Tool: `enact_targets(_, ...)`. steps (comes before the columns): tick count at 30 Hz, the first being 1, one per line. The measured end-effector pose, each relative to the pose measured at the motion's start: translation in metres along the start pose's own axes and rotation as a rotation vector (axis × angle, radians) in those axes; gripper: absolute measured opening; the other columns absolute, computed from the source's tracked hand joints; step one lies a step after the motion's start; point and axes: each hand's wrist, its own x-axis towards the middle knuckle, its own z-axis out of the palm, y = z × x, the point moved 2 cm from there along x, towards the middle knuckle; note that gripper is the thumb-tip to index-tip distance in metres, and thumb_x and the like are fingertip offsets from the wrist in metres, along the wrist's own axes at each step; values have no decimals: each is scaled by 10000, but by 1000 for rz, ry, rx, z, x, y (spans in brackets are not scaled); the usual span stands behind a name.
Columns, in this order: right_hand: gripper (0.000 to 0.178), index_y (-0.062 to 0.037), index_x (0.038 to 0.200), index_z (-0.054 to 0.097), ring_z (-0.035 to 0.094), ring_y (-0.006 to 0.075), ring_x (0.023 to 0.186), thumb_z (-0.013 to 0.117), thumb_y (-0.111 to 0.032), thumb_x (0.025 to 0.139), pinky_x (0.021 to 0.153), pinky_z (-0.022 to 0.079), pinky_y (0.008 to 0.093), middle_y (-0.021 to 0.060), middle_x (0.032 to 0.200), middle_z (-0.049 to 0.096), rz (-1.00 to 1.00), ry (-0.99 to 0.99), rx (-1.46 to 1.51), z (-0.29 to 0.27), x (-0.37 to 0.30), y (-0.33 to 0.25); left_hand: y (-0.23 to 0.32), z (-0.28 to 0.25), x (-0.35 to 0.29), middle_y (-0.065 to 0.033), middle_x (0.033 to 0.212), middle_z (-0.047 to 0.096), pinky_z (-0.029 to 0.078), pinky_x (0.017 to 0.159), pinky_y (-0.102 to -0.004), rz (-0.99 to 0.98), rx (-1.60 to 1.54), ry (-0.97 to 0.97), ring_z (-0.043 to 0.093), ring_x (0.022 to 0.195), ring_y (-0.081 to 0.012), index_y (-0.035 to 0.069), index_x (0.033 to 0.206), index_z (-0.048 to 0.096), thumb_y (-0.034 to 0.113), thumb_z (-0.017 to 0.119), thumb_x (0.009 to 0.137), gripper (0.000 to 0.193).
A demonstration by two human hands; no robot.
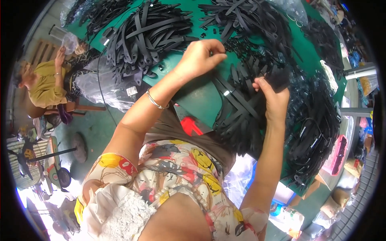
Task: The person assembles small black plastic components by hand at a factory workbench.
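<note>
My left hand (201,58) is raised over the green table (201,100), its fingers curled in and thumb drawn up to them. Whatever is in that pinch, if anything, is too small to make out. Close by, small black parts (241,50) lie scattered. On the right, my right hand (273,98) is closed at the edge of a dark heap, thumb bent over. Dark material (277,78) shows at its fingers, but its kind is unclear. Between my hands and toward me lie black straps (241,104), fanned out and crossing one another.
Bundles of black straps (144,36) cover the far left, and another heap (249,18) lies at the far middle. More black straps (313,136) and clear plastic line the right side. A person in a mustard top (46,84) sits off to the left. A pink box (339,154) stands at right.
</note>
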Motion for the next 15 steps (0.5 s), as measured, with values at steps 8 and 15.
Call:
enact_targets(8, 265, 14, 990, 538, 610, 166, 719, 675, -60, 776, 654, 484, 270, 101, 860, 612, -22, -31, 24, 1, 0, 3, -8, -14, 2, -90, 874, 596, 481, 695, -381, 213, 532, -10, 593, 828, -287, 78, 898, 635, 161, 684, 708, 213)
enact_targets(15, 261, 11, 991, 535, 602, 160, 702, 666, -46, 773, 653, 480, 267, 77, 832, 594, -15, -14, 29, 2, -1, 1, -13, 0, -2, -97, 817, 584, 487, 655, -371, 274, 570, -16, 601, 750, -285, 66, 902, 630, 110, 682, 705, 209)
